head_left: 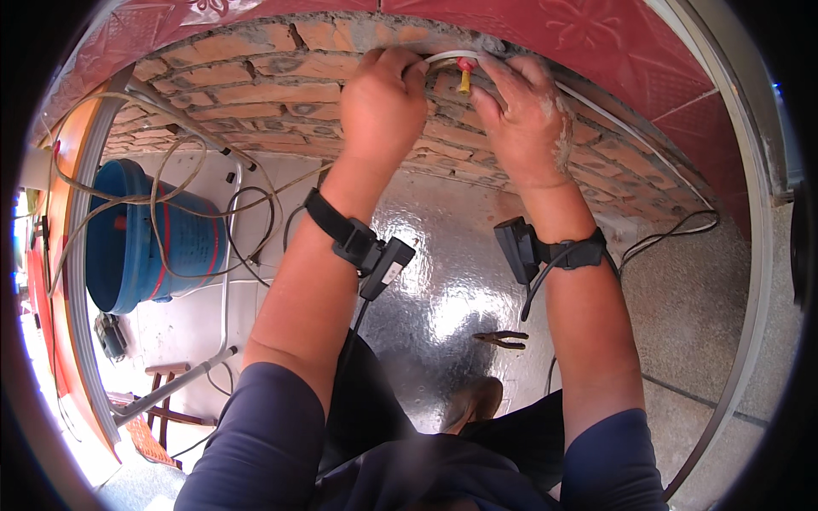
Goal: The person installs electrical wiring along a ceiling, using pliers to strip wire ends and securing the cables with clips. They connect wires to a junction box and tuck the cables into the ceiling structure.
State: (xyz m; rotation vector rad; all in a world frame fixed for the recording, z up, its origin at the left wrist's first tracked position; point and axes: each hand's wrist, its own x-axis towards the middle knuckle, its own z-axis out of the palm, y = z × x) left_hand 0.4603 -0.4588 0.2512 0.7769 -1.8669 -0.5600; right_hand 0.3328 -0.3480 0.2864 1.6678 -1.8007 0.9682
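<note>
— Pinched tight, is it? What has the left hand (383, 95) got?

— Its fingers are curled shut around a white cable (445, 56) that runs along the top of the brick wall (256, 94). The fist closes over the cable just left of a small red-and-yellow plug (465, 73) sticking out of the masonry.

— And the right hand (524, 115)?

— Fingers partly spread, tips bearing on the brick just right of the plug. Whether it actually nips the cable I cannot tell (the fingertips cover that spot). Its back is dusted with pale mortar.

— So where does the plug sit between them?

— Right in the gap, touching neither palm, with its yellow end pointing down. The cable's long axis runs left to right over it, then sweeps down the wall to the right toward the speckled floor (699, 281). Both hands are near; the right fingertips look slightly closer.

— Anything else about?

— Black wrist straps with small devices on both forearms. Pliers (501, 339) lie on a shiny foil sheet (443, 255) below, well apart from either hand. To the left stands a blue barrel (128, 238) draped with loose beige wire (170, 200).
</note>
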